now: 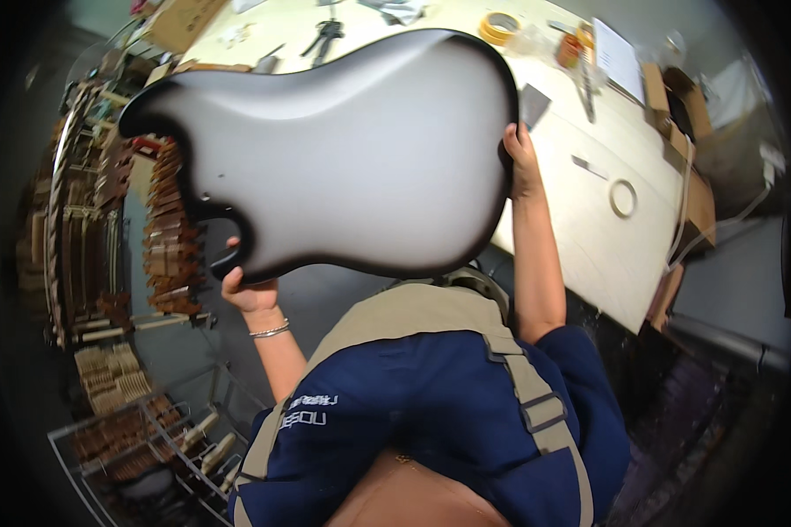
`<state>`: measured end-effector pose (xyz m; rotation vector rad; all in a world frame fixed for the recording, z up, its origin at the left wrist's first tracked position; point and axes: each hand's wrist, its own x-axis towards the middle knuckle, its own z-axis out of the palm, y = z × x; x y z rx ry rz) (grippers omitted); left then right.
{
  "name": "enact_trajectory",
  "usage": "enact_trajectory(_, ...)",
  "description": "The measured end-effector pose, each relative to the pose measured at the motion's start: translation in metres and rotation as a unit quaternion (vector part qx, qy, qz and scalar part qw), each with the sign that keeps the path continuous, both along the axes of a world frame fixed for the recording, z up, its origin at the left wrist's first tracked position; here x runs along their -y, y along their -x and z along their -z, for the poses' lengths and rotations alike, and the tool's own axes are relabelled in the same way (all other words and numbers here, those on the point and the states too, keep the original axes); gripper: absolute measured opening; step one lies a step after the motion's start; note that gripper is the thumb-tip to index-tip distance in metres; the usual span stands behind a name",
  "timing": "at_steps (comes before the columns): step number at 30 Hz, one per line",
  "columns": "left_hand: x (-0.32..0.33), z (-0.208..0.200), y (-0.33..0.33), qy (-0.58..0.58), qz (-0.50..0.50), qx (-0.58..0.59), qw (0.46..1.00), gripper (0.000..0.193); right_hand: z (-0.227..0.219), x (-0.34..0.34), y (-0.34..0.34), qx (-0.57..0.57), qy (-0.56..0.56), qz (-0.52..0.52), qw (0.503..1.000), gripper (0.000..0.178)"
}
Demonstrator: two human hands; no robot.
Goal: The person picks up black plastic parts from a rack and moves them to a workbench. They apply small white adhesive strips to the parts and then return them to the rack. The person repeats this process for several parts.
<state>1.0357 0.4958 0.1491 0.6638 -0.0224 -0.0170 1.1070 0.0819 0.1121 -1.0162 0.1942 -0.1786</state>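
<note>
An electric guitar body, silver-grey with a glossy black burst around its edge, is held up in front of my apron. My left hand grips the tip of its near horn at the lower left, thumb and fingers on either side. At the opposite, rounded end, my right hand is closed on the rim, with its thumb and part of a finger showing. A few small holes show by the neck end. The rest of the fingers of both hands are hidden behind the body.
Behind the guitar body stretches a pale workbench with tape rolls, a flat blade, a grey sheet and papers. Racks of wooden guitar necks stand at left. Cardboard boxes line the right side.
</note>
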Motion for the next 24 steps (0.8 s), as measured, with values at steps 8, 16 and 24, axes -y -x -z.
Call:
enact_trajectory(8,-0.013,0.002,-0.013,-0.028,-0.006,-0.08,0.996,0.049,-0.043,0.006,0.018,0.008,-0.002,-0.008,1.0,0.095)
enact_trajectory(16,0.02,-0.019,-0.038,-0.058,-0.005,-0.092,0.994,0.067,-0.031,0.037,0.016,0.082,-0.14,-0.028,0.986,0.031)
enact_trajectory(24,0.065,-0.028,-0.057,-0.001,0.094,-0.111,0.989,0.067,-0.043,0.06,0.074,-0.074,-0.005,0.205,0.976,0.083)
